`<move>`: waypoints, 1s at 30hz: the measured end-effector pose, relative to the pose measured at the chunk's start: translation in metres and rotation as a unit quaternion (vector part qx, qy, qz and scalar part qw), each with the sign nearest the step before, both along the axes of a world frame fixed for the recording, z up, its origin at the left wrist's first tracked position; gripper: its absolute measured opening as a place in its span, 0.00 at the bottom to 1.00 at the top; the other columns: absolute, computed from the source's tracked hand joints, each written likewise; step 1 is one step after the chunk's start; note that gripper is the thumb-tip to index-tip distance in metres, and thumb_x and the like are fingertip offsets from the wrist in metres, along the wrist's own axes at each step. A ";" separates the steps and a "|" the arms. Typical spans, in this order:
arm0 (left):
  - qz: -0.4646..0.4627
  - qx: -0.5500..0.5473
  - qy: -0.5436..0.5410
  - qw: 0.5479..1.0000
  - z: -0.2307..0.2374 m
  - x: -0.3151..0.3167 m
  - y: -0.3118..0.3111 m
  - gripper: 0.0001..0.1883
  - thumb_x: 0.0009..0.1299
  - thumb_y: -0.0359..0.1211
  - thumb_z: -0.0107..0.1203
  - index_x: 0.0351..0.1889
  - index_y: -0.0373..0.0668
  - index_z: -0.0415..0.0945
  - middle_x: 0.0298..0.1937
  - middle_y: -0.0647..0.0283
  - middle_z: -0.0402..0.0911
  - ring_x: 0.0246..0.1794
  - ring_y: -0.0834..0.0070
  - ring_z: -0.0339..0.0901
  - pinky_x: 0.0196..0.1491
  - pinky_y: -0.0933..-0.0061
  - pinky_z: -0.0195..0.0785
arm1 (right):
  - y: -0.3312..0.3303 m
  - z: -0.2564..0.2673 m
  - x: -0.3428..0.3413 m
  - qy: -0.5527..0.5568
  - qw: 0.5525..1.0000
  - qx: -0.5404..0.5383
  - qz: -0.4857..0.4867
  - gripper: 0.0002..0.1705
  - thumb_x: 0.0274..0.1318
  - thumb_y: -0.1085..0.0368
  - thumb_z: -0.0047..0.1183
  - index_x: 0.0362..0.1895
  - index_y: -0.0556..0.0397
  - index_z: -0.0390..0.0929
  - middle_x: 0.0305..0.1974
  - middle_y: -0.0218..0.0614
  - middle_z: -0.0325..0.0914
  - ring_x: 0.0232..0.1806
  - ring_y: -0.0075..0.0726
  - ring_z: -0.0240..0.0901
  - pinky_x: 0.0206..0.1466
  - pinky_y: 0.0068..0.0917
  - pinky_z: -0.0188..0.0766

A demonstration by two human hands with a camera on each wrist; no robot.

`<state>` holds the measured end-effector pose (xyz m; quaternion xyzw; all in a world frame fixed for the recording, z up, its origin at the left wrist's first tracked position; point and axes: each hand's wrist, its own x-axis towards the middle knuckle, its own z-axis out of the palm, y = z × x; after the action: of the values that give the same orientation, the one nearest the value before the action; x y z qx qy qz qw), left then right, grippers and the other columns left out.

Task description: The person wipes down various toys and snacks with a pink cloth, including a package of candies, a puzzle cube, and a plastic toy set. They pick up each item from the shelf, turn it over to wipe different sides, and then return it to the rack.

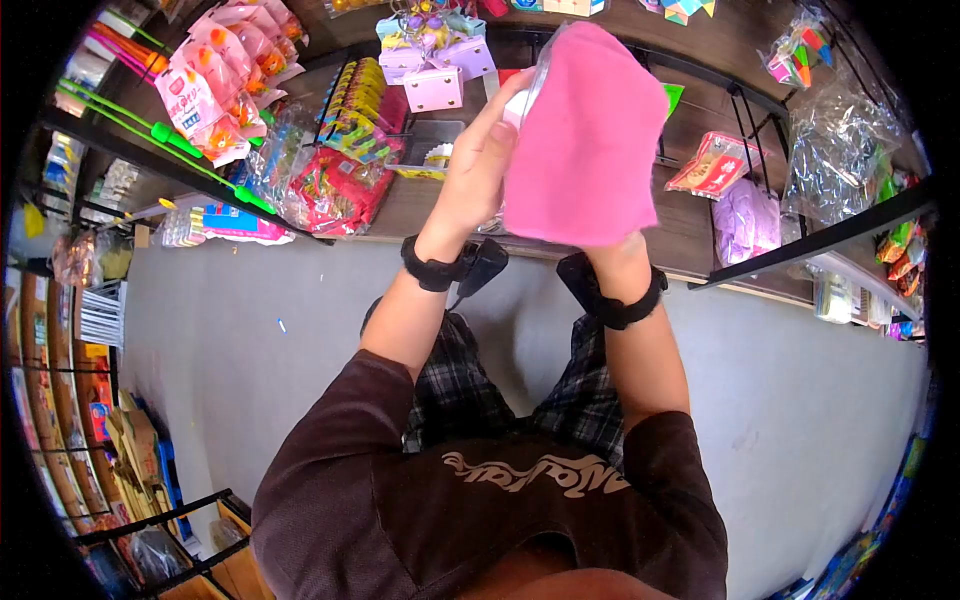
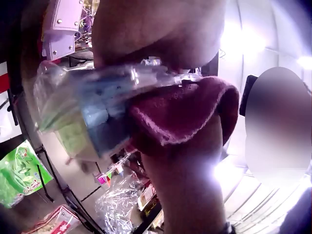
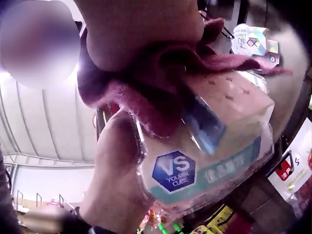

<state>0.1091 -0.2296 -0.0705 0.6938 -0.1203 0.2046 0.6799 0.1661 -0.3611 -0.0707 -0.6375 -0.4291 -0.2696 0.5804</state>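
My left hand [image 1: 480, 165] grips the edge of a clear plastic package, its thumb on the near face. A pink cloth [image 1: 588, 135] covers most of the package in the head view. My right hand [image 1: 628, 262] is under the cloth's lower edge, fingers hidden. In the right wrist view the package [image 3: 219, 183] shows a "VS YOUPIN CUBE" label and a boxy shape inside, with the cloth [image 3: 141, 105] in folds between it and my right hand [image 3: 141, 34]. Blue and green parts of the package [image 2: 97, 114] appear in the left wrist view, beside the cloth [image 2: 178, 114].
A dark wooden shelf [image 1: 690, 235] with black metal bars stands in front. On it are pink snack bags [image 1: 215, 90], small purple boxes [image 1: 435, 88], a grey bin [image 1: 425, 140], a red packet [image 1: 712, 165] and crumpled clear plastic [image 1: 840, 150]. Grey floor [image 1: 230, 330] lies below.
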 end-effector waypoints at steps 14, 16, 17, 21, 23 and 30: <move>-0.033 -0.408 -0.046 0.911 0.002 0.007 0.008 0.27 0.70 0.45 0.36 0.60 0.35 0.56 0.57 0.52 0.67 0.54 0.59 0.69 0.57 0.59 0.62 | -0.005 -0.018 -0.009 -0.020 0.998 -0.060 0.001 0.23 0.40 0.66 0.60 0.45 0.54 0.74 0.46 0.41 0.72 0.51 0.43 0.67 0.53 0.33 0.63; -0.044 -0.456 -0.048 0.888 0.001 0.008 0.010 0.29 0.69 0.45 0.37 0.61 0.33 0.55 0.57 0.49 0.66 0.53 0.55 0.69 0.56 0.56 0.63 | -0.010 -0.019 -0.012 -0.030 0.997 -0.075 0.002 0.23 0.39 0.66 0.61 0.45 0.54 0.74 0.46 0.41 0.73 0.51 0.44 0.67 0.53 0.33 0.63; -0.043 -0.456 -0.049 0.888 0.001 0.008 0.013 0.29 0.69 0.45 0.37 0.61 0.33 0.55 0.57 0.49 0.66 0.53 0.55 0.69 0.56 0.56 0.63 | -0.013 -0.019 -0.013 -0.035 0.996 -0.081 0.004 0.23 0.39 0.66 0.61 0.45 0.54 0.74 0.46 0.41 0.73 0.51 0.44 0.67 0.53 0.33 0.63; -0.290 -0.547 -0.044 0.784 -0.003 0.008 0.027 0.28 0.70 0.47 0.34 0.60 0.36 0.58 0.58 0.49 0.66 0.56 0.54 0.66 0.57 0.56 0.61 | -0.008 -0.054 -0.002 0.032 0.999 -0.039 -0.014 0.26 0.45 0.63 0.59 0.51 0.55 0.70 0.50 0.41 0.70 0.55 0.42 0.64 0.57 0.33 0.60; -0.326 -0.556 -0.044 0.764 -0.005 0.009 0.031 0.28 0.70 0.46 0.34 0.60 0.35 0.59 0.58 0.49 0.67 0.56 0.54 0.67 0.57 0.57 0.61 | 0.002 -0.085 0.010 0.107 0.991 -0.040 -0.066 0.27 0.49 0.62 0.56 0.54 0.55 0.66 0.53 0.42 0.67 0.56 0.42 0.63 0.58 0.34 0.59; -0.322 -0.555 -0.072 0.764 -0.002 0.009 0.031 0.28 0.70 0.47 0.35 0.60 0.34 0.59 0.58 0.49 0.67 0.56 0.55 0.67 0.57 0.57 0.61 | -0.027 -0.045 0.006 0.216 0.976 0.024 -0.011 0.27 0.49 0.64 0.55 0.54 0.56 0.66 0.53 0.42 0.66 0.56 0.41 0.62 0.58 0.34 0.59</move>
<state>0.1179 -0.1982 -0.0723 0.0992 -0.2505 0.0539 0.9615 0.1720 -0.3885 -0.1161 -0.6716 -0.2798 -0.1419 0.6712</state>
